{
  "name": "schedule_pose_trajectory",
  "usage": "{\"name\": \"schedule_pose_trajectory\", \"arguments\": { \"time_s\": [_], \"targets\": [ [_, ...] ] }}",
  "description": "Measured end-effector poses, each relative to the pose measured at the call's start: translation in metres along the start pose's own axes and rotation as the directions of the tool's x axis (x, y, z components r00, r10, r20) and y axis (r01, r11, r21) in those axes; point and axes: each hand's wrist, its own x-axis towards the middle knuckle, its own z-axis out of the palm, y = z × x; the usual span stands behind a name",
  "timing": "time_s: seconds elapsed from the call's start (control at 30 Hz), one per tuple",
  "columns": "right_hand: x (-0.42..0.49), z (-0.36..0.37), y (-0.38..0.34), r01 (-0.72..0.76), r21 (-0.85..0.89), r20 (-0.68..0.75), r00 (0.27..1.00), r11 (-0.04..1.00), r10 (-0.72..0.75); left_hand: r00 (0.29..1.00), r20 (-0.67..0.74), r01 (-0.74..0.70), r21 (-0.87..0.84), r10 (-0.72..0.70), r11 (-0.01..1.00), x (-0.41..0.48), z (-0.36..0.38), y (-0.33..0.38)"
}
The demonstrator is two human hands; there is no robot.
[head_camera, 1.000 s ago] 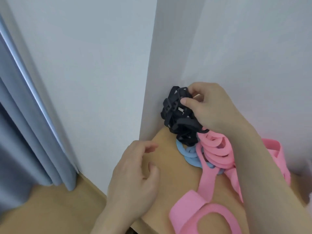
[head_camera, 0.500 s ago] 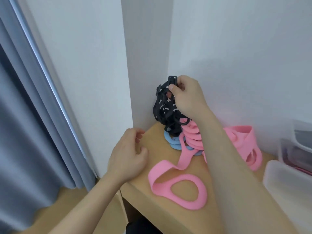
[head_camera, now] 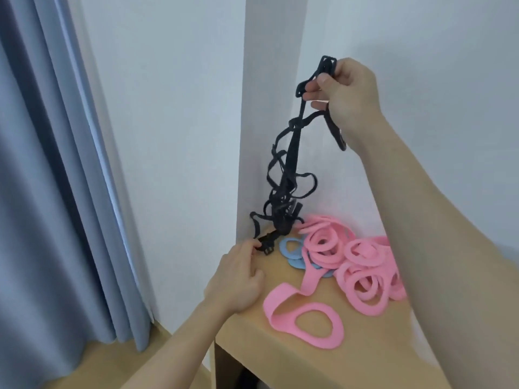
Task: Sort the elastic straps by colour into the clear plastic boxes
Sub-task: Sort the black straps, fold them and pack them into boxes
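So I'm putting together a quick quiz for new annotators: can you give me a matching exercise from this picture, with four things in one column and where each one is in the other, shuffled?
Things
1. tangled black elastic strap
2. pink elastic straps
3. light blue elastic strap
4. grey-blue curtain

Places
A. partly under another colour's loops
B. hanging at the far left, off the wooden table
C. heaped on the table, one loop trailing toward its front edge
D. held up by the right hand, lower end pinched by the left hand

Pairs: 1-D, 2-C, 3-A, 4-B
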Motion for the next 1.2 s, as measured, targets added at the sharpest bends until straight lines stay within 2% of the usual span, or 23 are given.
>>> {"name": "schedule_pose_trajectory", "arguments": {
  "time_s": [0.13, 0.23, 0.33, 0.4, 0.6, 0.7, 0.87, 1.0, 1.1, 1.2],
  "targets": [
    [0.004, -0.008, -0.03, -0.015, 0.035, -0.007, 1.0, 0.999, 0.015, 0.999, 0.052, 0.0, -0.085, 0.004, 0.996, 0.001, -0.005, -0.001],
    [-0.002, -0.014, -0.051, -0.007, 0.043, -0.006, 1.0, 0.999, 0.007, 0.997, 0.079, 0.031, -0.26, -0.011, 0.965, -0.001, -0.014, 0.007],
    [-0.011, -0.023, -0.07, 0.002, 0.052, -0.018, 1.0, 0.999, -0.002, 1.0, -0.009, 0.012, -0.434, -0.017, 0.901, 0.006, -0.028, 0.024],
    [-0.017, -0.03, -0.081, 0.002, 0.111, -0.035, 0.999, 0.994, 0.002, 0.998, -0.059, -0.05, -0.46, 0.025, 0.887, 0.013, -0.037, 0.043],
    [-0.041, -0.069, -0.122, -0.022, 0.462, -0.079, 0.995, 0.887, 0.066, 0.987, 0.006, -0.136, -0.482, 0.158, 0.865, 0.044, -0.063, 0.123],
    [-0.063, -0.098, -0.136, 0.015, 0.502, -0.123, 0.991, 0.865, 0.054, 0.976, -0.049, -0.206, -0.511, 0.211, 0.835, 0.054, -0.078, 0.163],
    [-0.108, -0.139, -0.131, -0.003, 0.404, -0.252, 0.961, 0.915, 0.115, 0.96, -0.046, -0.25, -0.589, 0.276, 0.769, 0.062, -0.091, 0.208],
    [-0.144, -0.156, -0.103, -0.154, 0.142, -0.313, 0.93, 0.978, 0.192, 0.944, -0.001, -0.262, -0.611, 0.33, 0.747, 0.058, -0.088, 0.226],
    [-0.165, -0.157, -0.074, -0.276, -0.054, -0.306, 0.919, 0.96, 0.247, 0.915, 0.038, -0.318, -0.545, 0.402, 0.776, 0.052, -0.085, 0.237],
    [-0.181, -0.15, -0.052, -0.307, -0.146, -0.252, 0.931, 0.941, 0.264, 0.892, 0.056, -0.363, -0.503, 0.449, 0.784, 0.044, -0.08, 0.246]
  ]
}}
